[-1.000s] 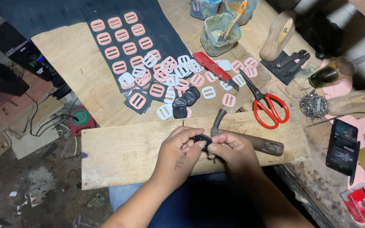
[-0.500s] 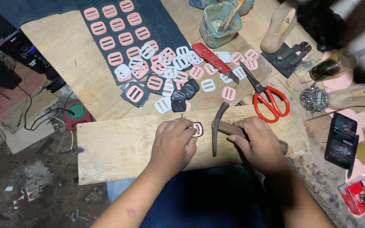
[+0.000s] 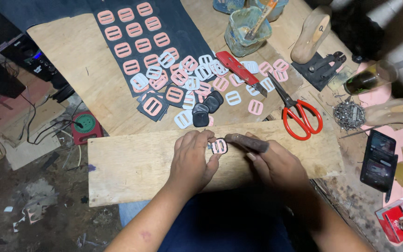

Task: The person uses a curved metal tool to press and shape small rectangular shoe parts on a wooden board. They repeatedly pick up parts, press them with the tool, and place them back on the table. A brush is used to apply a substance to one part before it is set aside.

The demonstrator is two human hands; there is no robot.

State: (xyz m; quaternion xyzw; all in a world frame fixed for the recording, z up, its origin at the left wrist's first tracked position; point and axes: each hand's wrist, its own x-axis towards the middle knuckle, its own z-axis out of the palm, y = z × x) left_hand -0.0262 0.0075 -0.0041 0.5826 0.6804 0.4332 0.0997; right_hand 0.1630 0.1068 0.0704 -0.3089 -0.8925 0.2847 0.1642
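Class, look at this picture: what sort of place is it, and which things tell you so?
Probably a small shoemaking workshop: wooden shoe lasts, a glue pot with a brush, and many pink buckles on dark material.

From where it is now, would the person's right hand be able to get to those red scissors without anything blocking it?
Probably yes. The right hand holds a dark tool handle on the wooden board, and the red scissors lie just beyond the board's far edge, with nothing between. The hand would likely have to put the handle down first.
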